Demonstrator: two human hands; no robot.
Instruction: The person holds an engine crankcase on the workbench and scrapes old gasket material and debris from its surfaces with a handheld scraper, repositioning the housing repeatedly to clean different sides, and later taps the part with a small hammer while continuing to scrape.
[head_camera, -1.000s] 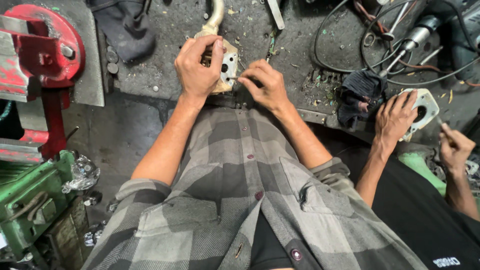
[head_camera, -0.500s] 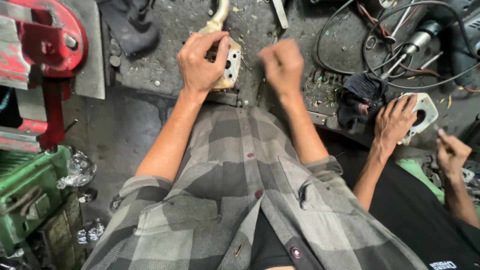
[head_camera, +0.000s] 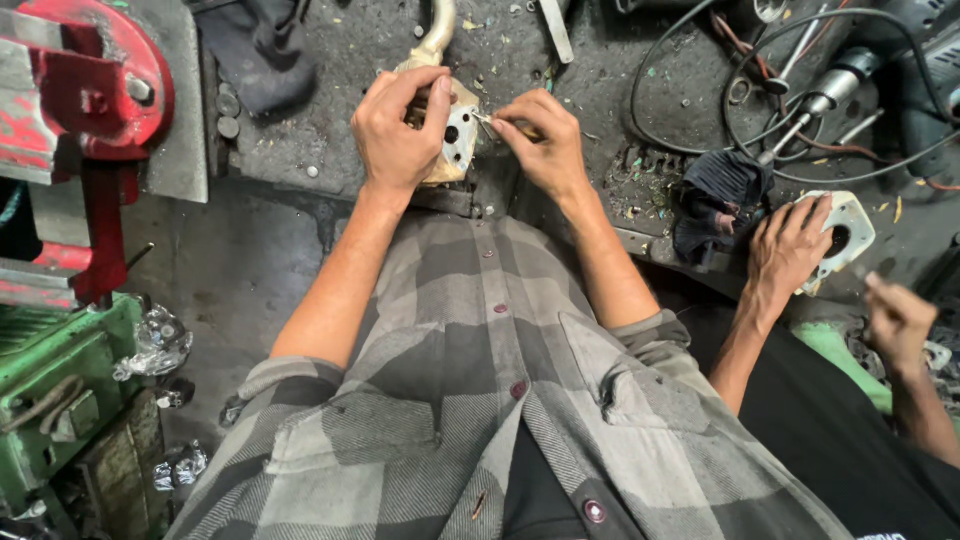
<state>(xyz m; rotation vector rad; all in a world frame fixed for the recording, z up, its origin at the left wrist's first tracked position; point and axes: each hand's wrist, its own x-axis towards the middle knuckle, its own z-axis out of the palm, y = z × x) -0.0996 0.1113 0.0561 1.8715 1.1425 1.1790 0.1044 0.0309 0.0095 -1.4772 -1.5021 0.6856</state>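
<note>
— Cream metal, that's what I'm seeing first: a small plate (head_camera: 455, 140) with round holes, sitting at twelve o'clock on the grimy workbench (head_camera: 330, 110).

— Which hand has it?

— My left hand (head_camera: 395, 135) is wrapped over it, fingers curled across the top, thumb on the face with the holes. A curved pale pipe (head_camera: 437, 35) runs up from it toward twelve.

— And the right?

— My right hand (head_camera: 545, 145) is pinched closed on a thin tool (head_camera: 485, 121), the tip touching the plate's right edge.

— Anyone else?

— At three o'clock another person's hand (head_camera: 790, 245) presses on a similar white plate (head_camera: 845, 235), beside a dark rag (head_camera: 715, 195). Their other hand (head_camera: 898, 320) is blurred; I cannot tell what it grips. A red vise (head_camera: 80, 80) stands at ten o'clock.
</note>
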